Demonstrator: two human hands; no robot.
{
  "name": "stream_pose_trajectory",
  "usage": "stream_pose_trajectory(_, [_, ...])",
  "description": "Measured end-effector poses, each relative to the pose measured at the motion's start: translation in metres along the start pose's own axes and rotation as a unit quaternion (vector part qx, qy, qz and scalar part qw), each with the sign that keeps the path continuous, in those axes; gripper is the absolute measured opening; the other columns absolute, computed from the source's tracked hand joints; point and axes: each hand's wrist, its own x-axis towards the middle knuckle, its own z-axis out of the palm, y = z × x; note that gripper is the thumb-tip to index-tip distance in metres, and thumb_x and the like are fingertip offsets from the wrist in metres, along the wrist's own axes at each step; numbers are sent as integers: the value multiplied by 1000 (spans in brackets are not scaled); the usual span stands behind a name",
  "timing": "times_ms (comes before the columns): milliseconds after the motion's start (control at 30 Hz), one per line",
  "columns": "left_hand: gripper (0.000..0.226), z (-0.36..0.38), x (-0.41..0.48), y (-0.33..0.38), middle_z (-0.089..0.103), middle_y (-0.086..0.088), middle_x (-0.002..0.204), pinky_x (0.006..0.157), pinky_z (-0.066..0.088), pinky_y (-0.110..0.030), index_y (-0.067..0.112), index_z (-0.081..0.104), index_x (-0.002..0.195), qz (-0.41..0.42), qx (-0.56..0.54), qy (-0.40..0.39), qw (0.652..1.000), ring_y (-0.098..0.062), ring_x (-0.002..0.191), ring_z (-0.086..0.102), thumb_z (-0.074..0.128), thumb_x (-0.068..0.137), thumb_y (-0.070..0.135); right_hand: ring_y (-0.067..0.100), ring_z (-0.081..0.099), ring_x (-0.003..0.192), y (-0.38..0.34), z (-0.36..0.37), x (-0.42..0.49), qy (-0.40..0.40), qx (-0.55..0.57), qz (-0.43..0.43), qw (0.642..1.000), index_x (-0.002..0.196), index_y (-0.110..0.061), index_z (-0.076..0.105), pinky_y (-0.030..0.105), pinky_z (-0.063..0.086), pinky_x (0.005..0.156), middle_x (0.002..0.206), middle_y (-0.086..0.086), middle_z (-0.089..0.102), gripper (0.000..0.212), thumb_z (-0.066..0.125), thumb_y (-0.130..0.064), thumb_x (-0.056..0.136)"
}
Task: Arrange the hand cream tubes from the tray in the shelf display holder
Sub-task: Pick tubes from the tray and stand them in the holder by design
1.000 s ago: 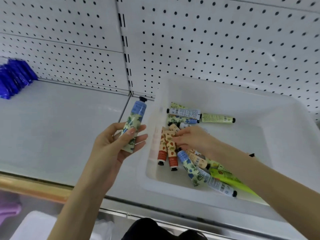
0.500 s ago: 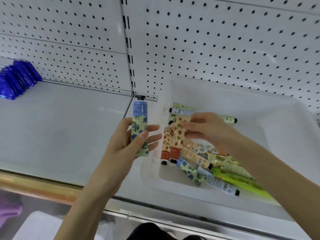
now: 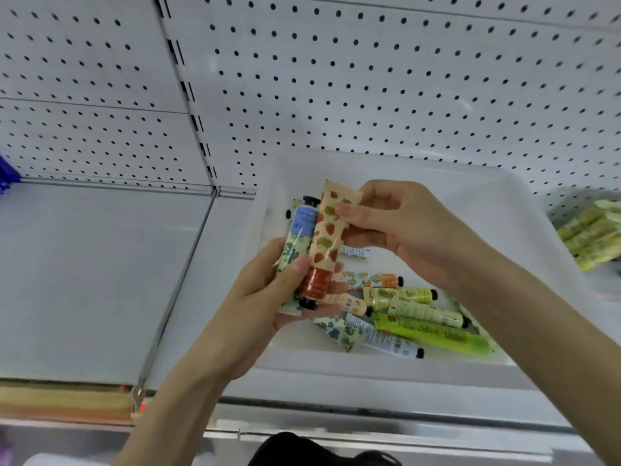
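Hand cream tubes (image 3: 400,295) are split between the two hands and the tray. Nearest, the left hand (image 3: 265,297) curls round two slim tubes held upright side by side over the tray's left side. One is a cream tube with blue flowers (image 3: 299,237), with a pale-blue label and its black cap pointing up. The other is a cream tube printed with red strawberries (image 3: 327,237), its red neck and black cap pointing down into the palm. The left thumb lies across the front of both. The right hand (image 3: 403,230) pinches the flat crimped top of the strawberry tube between thumb and fingertips.

Under and behind the hands, the shallow white plastic tray (image 3: 369,368) sits on the white metal shelf (image 3: 84,280). It holds a loose heap of tubes lying flat, among them a long bright-green tube (image 3: 433,334) near the front wall. Yellow-green packets (image 3: 591,237) lie on the shelf to the tray's right. Farthest back stands the white pegboard wall (image 3: 369,79), with blue packets (image 3: 5,173) at its foot on the far left.
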Motion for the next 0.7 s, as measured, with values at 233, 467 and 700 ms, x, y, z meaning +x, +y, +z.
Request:
stream_pose_trajectory(233, [41,9,8,-6,73,-11,94,64,56,-28,5,57,117,-13,28,14,999,-24,81,72,63,77,12,22,72,77,11,-9,1,-6,-19,-9,1000,76,-6,60,22,55,67,84,12,74,21,73,-22,67])
stream_pose_trajectory(467, [32,5,15,-9,73,-14,97,76,60,-35,0,63,108,-29,-12,47,998,-28,92,71,61,78,11,18,70,83,48,-60,27,-4,-231,26,973,97,-11,68,23,57,73,90,5,72,24,69,-28,81])
stream_pose_trajectory(700, [33,3,18,-10,72,-16,98,83,58,-40,-2,63,109,-48,-56,82,994,-30,95,70,63,77,7,2,61,75,115,-94,58,-56,-440,73,893,88,-16,73,19,47,75,82,-7,69,21,76,-33,76])
